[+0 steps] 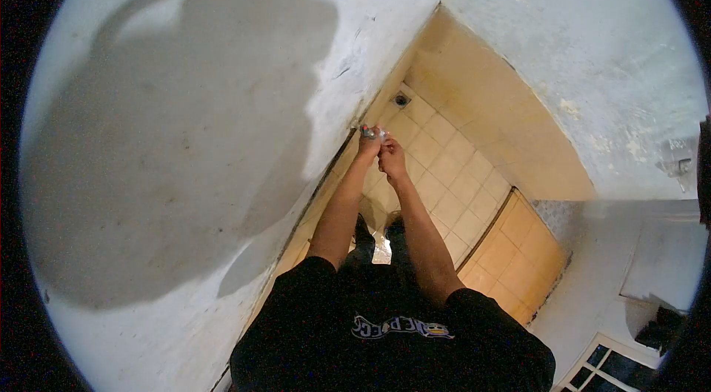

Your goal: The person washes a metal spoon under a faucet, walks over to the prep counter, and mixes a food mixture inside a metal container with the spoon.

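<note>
Both arms reach forward, and my hands meet close to the wall, small in the head view. My left hand point(368, 146) is closed around a small metal fitting that looks like a tap point(366, 130), with a spot of red on it, at the foot of the painted wall. Just to its right, my right hand point(392, 158) has its fingers bent together. Its fingertips touch a pale, shiny bit by the left hand, too small to name.
On my left rises a white wall point(185, 148) bearing a large shadow. Cream floor tiles point(444, 159) lie below, with a floor drain point(401, 99) in the far corner. A yellowish tiled wall band point(489, 88) runs along the right. A raised tiled ledge point(511, 251) stands behind on the right.
</note>
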### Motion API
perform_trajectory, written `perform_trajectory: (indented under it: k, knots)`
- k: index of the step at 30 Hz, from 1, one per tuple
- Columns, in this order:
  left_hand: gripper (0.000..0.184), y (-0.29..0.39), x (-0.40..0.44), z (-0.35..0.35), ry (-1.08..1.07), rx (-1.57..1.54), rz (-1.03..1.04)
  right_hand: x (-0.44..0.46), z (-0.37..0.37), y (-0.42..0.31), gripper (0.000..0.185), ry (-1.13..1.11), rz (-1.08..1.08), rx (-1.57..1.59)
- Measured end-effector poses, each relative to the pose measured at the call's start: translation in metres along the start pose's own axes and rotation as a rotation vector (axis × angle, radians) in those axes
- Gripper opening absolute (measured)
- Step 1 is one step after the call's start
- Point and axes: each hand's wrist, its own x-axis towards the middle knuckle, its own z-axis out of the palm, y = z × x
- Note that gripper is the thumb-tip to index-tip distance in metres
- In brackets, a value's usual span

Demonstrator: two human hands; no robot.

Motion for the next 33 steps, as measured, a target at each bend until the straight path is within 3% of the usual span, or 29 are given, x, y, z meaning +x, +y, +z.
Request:
perform_trajectory:
  k: [1, 5, 7, 8, 10, 11, 13, 17, 19, 20, 22, 23, 25, 27, 28, 31, 33]
  knots:
    - [0.022, -0.009, 0.003, -0.003, -0.118, -0.311, 0.004, 0.000, 0.000, 0.000, 0.013, 0.027, 0.022, -0.005]
    - [0.021, 0.000, -0.014, -0.003, -0.105, -0.325, 0.033, 0.010, -0.005, 0.005, 0.013, 0.052, -0.017, -0.041]
    - [0.024, -0.003, -0.011, -0.008, 0.145, -0.015, 0.032, 0.013, -0.008, 0.004, 0.013, 0.089, -0.120, -0.192]
    - [0.024, 0.005, -0.015, -0.004, 0.144, -0.015, 0.032, 0.017, -0.009, 0.010, 0.013, 0.090, -0.121, -0.193]
    - [0.028, 0.027, -0.031, 0.007, 0.215, 0.191, -0.079, 0.028, -0.009, 0.027, 0.018, 0.233, -0.521, -0.601]
    - [0.028, 0.026, -0.032, 0.010, 0.213, 0.190, -0.079, 0.021, -0.005, 0.017, 0.018, 0.234, -0.521, -0.603]
    - [0.027, 0.021, -0.034, 0.013, 0.106, -0.451, -0.011, -0.004, 0.007, -0.018, 0.026, 0.221, -0.444, -0.904]
    - [0.036, -0.009, -0.008, 0.000, 0.021, -0.469, 0.071, -0.015, 0.006, -0.016, 0.034, 0.134, -0.465, -0.911]
    - [0.034, -0.009, -0.007, -0.012, -0.029, -0.462, 0.065, -0.021, 0.002, -0.010, 0.036, 0.168, -0.719, -0.816]
    - [0.032, -0.007, -0.012, -0.014, -0.079, -0.452, 0.054, -0.023, 0.004, -0.011, 0.036, 0.166, -0.713, -0.815]
    - [0.028, -0.005, -0.019, -0.010, 0.045, -0.432, 0.055, -0.020, 0.012, -0.017, 0.025, 0.322, -0.792, -0.982]
    - [0.024, 0.000, -0.023, -0.011, 0.168, -0.406, 0.062, -0.013, 0.015, -0.010, 0.025, 0.320, -0.791, -0.973]
    - [0.023, -0.011, -0.005, -0.022, 0.189, -0.426, 0.038, 0.008, 0.021, 0.008, 0.033, 0.141, -0.411, -0.779]
    - [0.021, 0.004, -0.022, -0.008, 0.214, -0.654, 0.196, 0.013, 0.027, -0.002, 0.036, 0.052, -0.303, -0.728]
    - [0.023, -0.046, 0.037, -0.040, 0.301, -0.508, 0.056, 0.014, 0.028, -0.008, 0.039, -0.039, -0.195, -0.692]
    - [0.023, -0.049, 0.028, -0.046, 0.121, -0.645, 0.024, 0.050, 0.034, 0.028, 0.047, 0.028, -0.321, -0.635]
    - [0.023, -0.027, -0.017, -0.033, 0.086, -0.236, 0.346, 0.050, 0.040, 0.021, 0.044, 0.041, -0.325, -0.584]
